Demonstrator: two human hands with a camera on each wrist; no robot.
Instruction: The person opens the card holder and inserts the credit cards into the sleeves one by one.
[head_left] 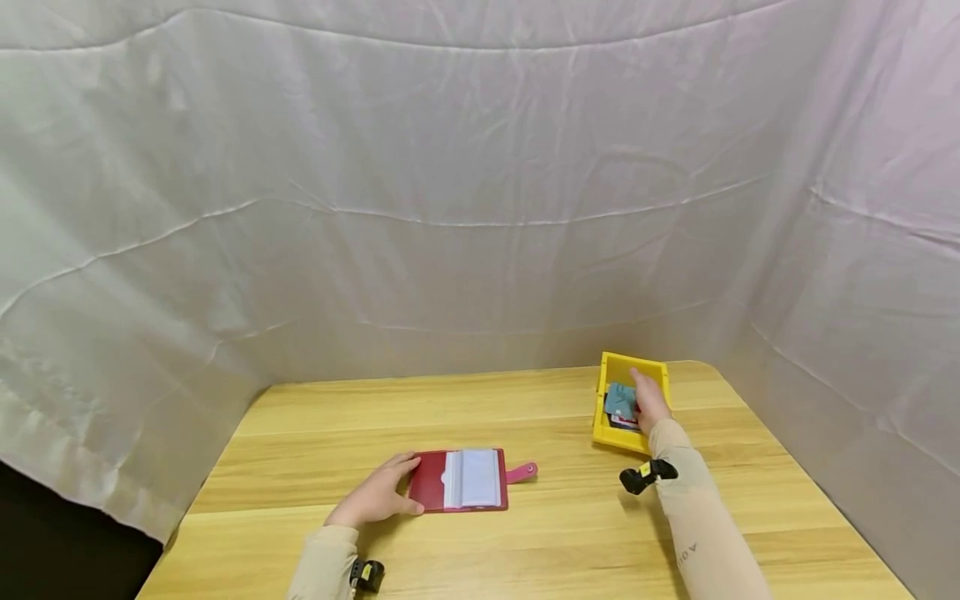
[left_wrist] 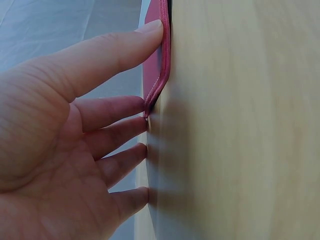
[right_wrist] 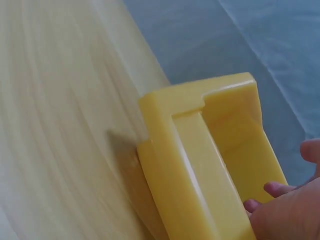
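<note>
A red card holder lies unfolded on the table, its clear plastic sleeves showing and a pink snap strap sticking out to the right. At its left edge is my left hand; in the left wrist view the thumb rests on the red edge while the nearly straight fingers touch the corner and tabletop. My right hand reaches inside a yellow bin, beside a teal card lying over other cards. Its fingertips are largely hidden, so whether it pinches a card is unclear.
The wooden table carries the bin at its far right, close to the back edge. Grey-white curtains hang behind and at both sides. A black area shows at the lower left.
</note>
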